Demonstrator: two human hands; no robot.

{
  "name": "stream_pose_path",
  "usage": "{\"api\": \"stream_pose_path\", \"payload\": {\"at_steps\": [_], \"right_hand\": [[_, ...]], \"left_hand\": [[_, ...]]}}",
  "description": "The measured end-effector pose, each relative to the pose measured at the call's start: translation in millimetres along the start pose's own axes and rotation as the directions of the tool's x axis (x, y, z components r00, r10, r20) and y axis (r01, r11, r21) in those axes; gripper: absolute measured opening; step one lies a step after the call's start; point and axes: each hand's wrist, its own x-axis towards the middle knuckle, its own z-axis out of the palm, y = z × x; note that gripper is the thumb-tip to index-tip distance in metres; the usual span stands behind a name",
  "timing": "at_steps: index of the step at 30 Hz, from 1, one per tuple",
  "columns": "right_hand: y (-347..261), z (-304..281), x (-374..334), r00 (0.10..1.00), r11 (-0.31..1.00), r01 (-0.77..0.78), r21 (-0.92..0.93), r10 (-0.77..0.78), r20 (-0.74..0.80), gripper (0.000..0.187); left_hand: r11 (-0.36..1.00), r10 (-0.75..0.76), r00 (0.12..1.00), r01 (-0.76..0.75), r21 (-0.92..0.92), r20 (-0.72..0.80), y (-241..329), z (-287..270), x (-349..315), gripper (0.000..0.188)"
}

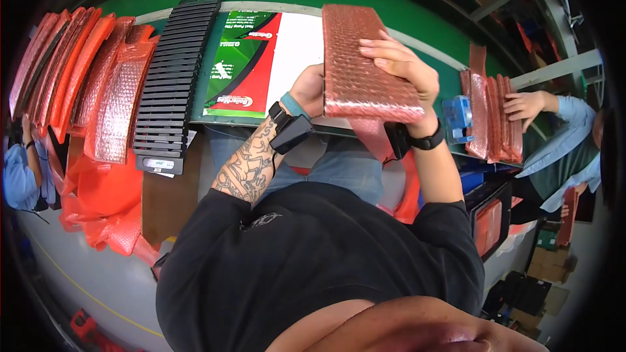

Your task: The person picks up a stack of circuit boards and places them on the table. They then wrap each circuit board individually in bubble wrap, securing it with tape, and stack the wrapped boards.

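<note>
A flat, oblong package in pink bubble wrap (355, 58) is held up in front of me over the table edge. My right hand (404, 68) closes over its right side, fingers laid across the top face. At its lower left edge my left hand (309, 93) grips it, with the fingers hidden behind the wrap. A loose pink flap of wrap (373, 137) hangs below the package. Left of it, a green, red and white printed sheet or flat carton (244, 65) lies on the table.
A black slatted strip (176, 72) and several wrapped packages (117, 85) stand to the left, above red bubble wrap (104, 195). On the right are a blue tape dispenser (458, 117) and more wrapped packages (479, 117), where a co-worker's hand (525, 107) rests. Another person (26, 169) is far left.
</note>
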Motion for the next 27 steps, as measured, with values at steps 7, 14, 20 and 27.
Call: {"api": "stream_pose_path", "payload": {"at_steps": [7,14,20,27], "right_hand": [[12,28,-73,0.975,0.975,-0.221,0.013,0.221,0.038,0.011],[-13,50,-84,0.919,0.869,-0.347,-0.354,0.390,0.055,0.021],[-47,43,-133,0.369,0.345,-0.795,0.500,0.928,-0.053,0.032],[-82,39,-125,0.108,-0.370,-0.730,0.575,0.768,0.631,0.043]], "left_hand": [[0.996,0.072,0.834,-0.033,0.080,-0.547,-34,48,-35,0.046],[0.861,0.243,0.560,0.252,0.443,-0.792,-45,46,-44,0.039],[0.945,0.162,0.567,0.145,0.292,-0.807,-42,35,-46,0.034],[0.919,0.183,0.565,0.193,0.345,-0.804,-42,23,-35,0.031]]}}
